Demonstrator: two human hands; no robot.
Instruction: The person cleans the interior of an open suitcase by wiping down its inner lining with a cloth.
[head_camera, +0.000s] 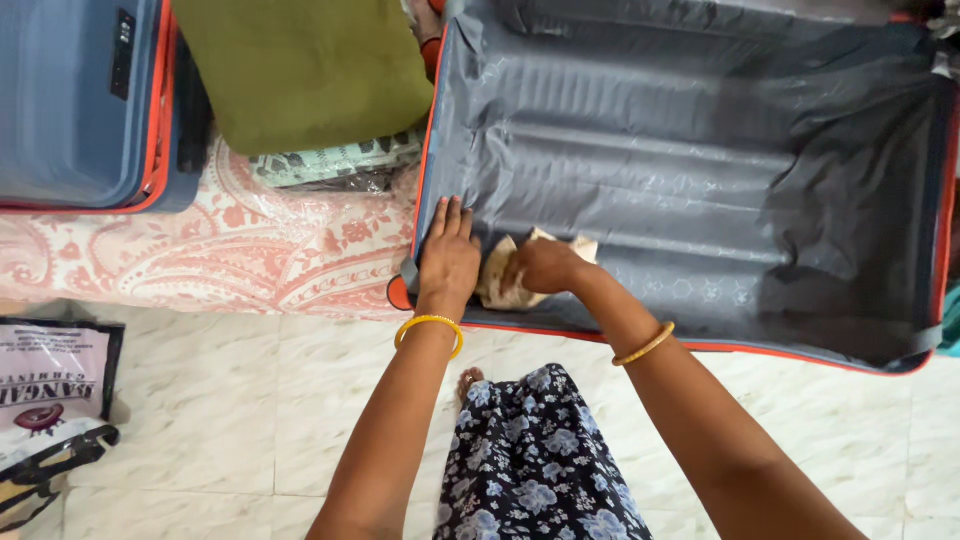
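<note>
Head view: right hand (540, 265) is gripping a beige cloth (500, 285) inside the suitcase (700, 180); left hand (447, 258) is pressing flat, fingers spread; wiping likely needs sweeping rightward next.

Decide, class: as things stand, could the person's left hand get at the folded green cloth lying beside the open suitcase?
Probably yes. The left hand rests flat on the suitcase's near corner, and the green cloth lies uncovered just beyond it, nothing between.

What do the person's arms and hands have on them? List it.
Both forearms are bare, with no sleeves in view. The left hand has a smooth, thick yellow bangle at the wrist. The right hand has a thinner, golden bangle on its wrist. No rings or gloves show.
</note>
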